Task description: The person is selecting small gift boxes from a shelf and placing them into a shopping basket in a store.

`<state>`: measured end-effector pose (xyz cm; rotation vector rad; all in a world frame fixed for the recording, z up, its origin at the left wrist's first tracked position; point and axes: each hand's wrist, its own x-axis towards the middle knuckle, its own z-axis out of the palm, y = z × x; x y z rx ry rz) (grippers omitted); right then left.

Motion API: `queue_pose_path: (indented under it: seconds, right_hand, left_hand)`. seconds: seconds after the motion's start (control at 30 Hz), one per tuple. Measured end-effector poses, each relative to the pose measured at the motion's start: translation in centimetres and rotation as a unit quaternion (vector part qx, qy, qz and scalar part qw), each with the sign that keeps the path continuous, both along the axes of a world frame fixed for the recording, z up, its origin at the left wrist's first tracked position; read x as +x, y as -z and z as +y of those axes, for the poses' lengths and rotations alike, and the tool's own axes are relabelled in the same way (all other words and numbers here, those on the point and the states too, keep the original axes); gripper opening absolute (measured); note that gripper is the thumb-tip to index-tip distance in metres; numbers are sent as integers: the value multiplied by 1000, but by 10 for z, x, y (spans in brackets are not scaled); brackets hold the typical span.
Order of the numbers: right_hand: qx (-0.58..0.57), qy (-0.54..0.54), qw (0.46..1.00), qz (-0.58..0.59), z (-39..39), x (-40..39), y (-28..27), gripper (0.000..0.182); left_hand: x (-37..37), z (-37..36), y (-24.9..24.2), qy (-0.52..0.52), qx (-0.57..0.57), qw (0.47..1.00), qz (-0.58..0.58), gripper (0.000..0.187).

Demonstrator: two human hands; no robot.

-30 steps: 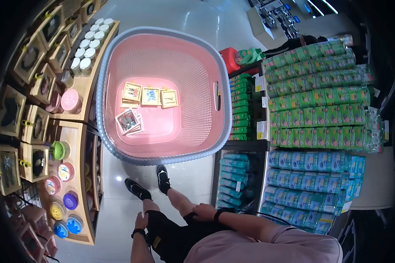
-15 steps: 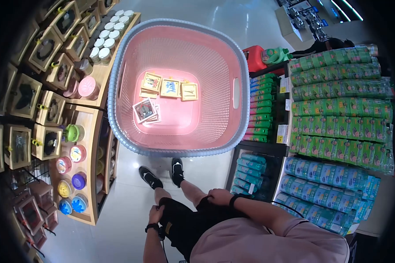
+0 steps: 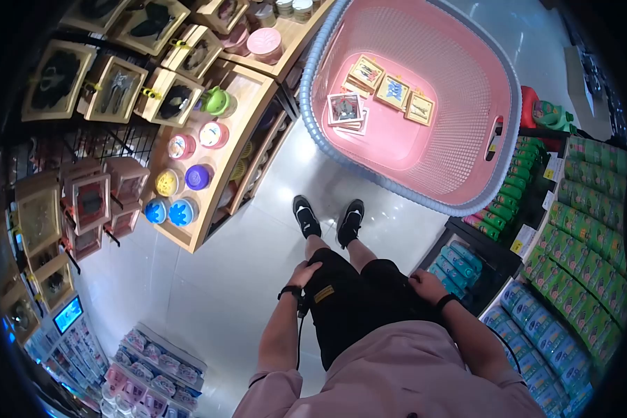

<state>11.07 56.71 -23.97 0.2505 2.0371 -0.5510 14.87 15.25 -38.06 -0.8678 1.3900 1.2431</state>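
Observation:
My left hand [image 3: 304, 274] is at the outer edge of one leg of the black shorts [image 3: 359, 306], its fingers closed on the cloth. On the other leg, my right hand [image 3: 428, 285] is curled against the shorts, fingers bent and partly hidden. Both wrists carry dark bands. Beyond my feet stands a large pink basket with a blue-grey rim [image 3: 414, 188], out of reach of both hands. Inside lie several small wood-framed pieces [image 3: 395, 93] with pictures, and a stack of white-framed pieces [image 3: 345, 109].
A wooden shelf [image 3: 219, 184] with colourful-lidded jars stands at left, below hanging wooden frames [image 3: 115, 87]. At right, shelves hold green packs [image 3: 571, 258], blue packs [image 3: 536, 313] and green bottles [image 3: 519, 174]. Packaged goods [image 3: 153, 369] sit at lower left. The floor [image 3: 251, 279] is pale and glossy.
My view has turned left, so the basket and right shelves appear farther right, and more of the left floor shows. Both hands stay at the shorts. The framed pieces keep their arrangement.

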Motion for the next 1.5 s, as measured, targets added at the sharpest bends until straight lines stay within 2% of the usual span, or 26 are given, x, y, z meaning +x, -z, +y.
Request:
queue_pose_path:
  seconds: [0.13,0.23,0.3,0.33,0.43,0.53,0.6,0.7,0.77,0.8,0.83,0.87,0.93,1.03,1.13,1.23,1.33,1.4,1.43,1.47,1.5]
  right_hand:
    - [23,-34,999,3,14,-9,5,29]
    - [16,-44,999,15,9,-23,2,29]
    - [-9,-37,999,34,2,-32,-1,29]
    - [-15,-34,998,40,-6,-38,-7,29]
    - [-39,-20,998,37,-20,-41,-8,29]
    - [-41,-16,999,25,-30,-34,-3,30]
    - [-41,-19,999,21,-36,-29,-5,30]
    - [-30,-9,999,30,-39,-26,-19,32]
    - [-16,-15,999,31,-31,-18,-7,34]
    - [-6,-17,999,30,-29,-19,-9,35]
    - [1,-22,999,27,-27,-19,-13,36]
    - [17,-23,999,24,-22,-16,-8,37]
    - [28,-27,999,3,-19,-15,-9,39]
    - [81,-18,996,-28,-34,-20,-27,41]
    - [88,-23,996,-21,-50,-20,-28,41]
    - [67,-36,997,-1,-78,-30,-39,41]
    - [45,-57,997,34,-122,-54,-62,41]
    - [-25,-90,990,105,-149,-70,-73,35]
    - [-52,-76,985,145,-171,-82,-94,31]
    - [-86,-79,978,174,-191,-94,-113,28]
    - [-130,-81,964,217,-206,-103,-119,27]
  left_hand:
    - [2,1,-33,-86,18,996,25,76]
    - [35,8,11,-130,-23,991,36,74]
    - [41,11,26,-107,-24,994,3,73]
    - [36,12,17,-137,-14,990,-5,75]
    - [36,8,15,-218,59,974,14,60]
    - [24,-2,-7,-231,56,971,-2,55]
    - [24,-8,-6,-203,33,978,16,60]
    - [34,-11,35,-192,63,979,26,65]
    - [26,-11,45,-151,71,986,6,65]
    - [33,-17,69,-151,58,987,15,63]
    - [28,-21,62,-175,81,981,13,58]
    - [19,-22,34,-241,113,964,6,54]
    - [8,-34,18,-234,128,964,5,47]
    - [-3,-45,0,-235,121,964,6,50]
    - [7,-66,50,-110,49,988,91,55]
    - [-22,-78,9,8,18,989,148,62]
    - [-41,-100,4,119,-44,966,227,67]
    - [-58,-120,-12,160,-61,951,258,69]
    - [-62,-132,-16,147,-51,950,269,65]
    - [-68,-145,-29,181,-70,934,300,60]
    - [-70,-160,-18,201,-76,935,282,56]
